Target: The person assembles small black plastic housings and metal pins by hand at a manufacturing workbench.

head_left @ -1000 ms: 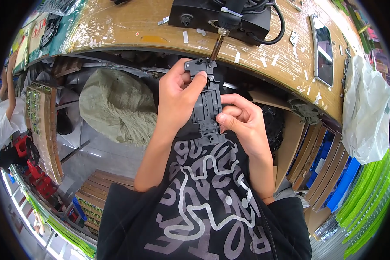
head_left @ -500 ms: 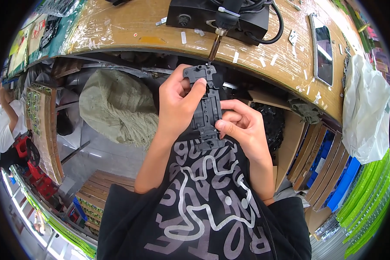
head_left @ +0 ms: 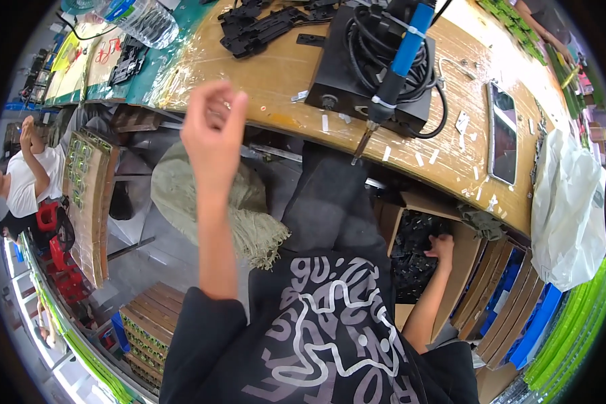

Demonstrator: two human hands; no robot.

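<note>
My left hand (head_left: 212, 128) is raised near the table's front edge at left of centre. Its fingers curl in towards the thumb, and a tiny shiny bit shows between them, too small to name. My right hand (head_left: 442, 248) reaches down at the right, over an open cardboard box (head_left: 459, 283) of black plastic parts (head_left: 414, 252). Its fingers are apart, with nothing seen in them. A blue and black electric screwdriver (head_left: 402, 57) slants down in front of me, its bit tip just past the table's edge. Neither hand touches it.
On the wooden table (head_left: 276, 94) are a black box with coiled cable (head_left: 337, 74), black plastic chassis pieces (head_left: 249, 34), a phone (head_left: 502, 135) and a plastic bottle (head_left: 141, 23). A white bag (head_left: 565, 202) hangs at right. A cloth-covered bundle (head_left: 175, 182) lies below left.
The black plastic chassis piece that both hands held has left them. My left hand has moved left and up; the right has gone down to the box. The view has shifted.
</note>
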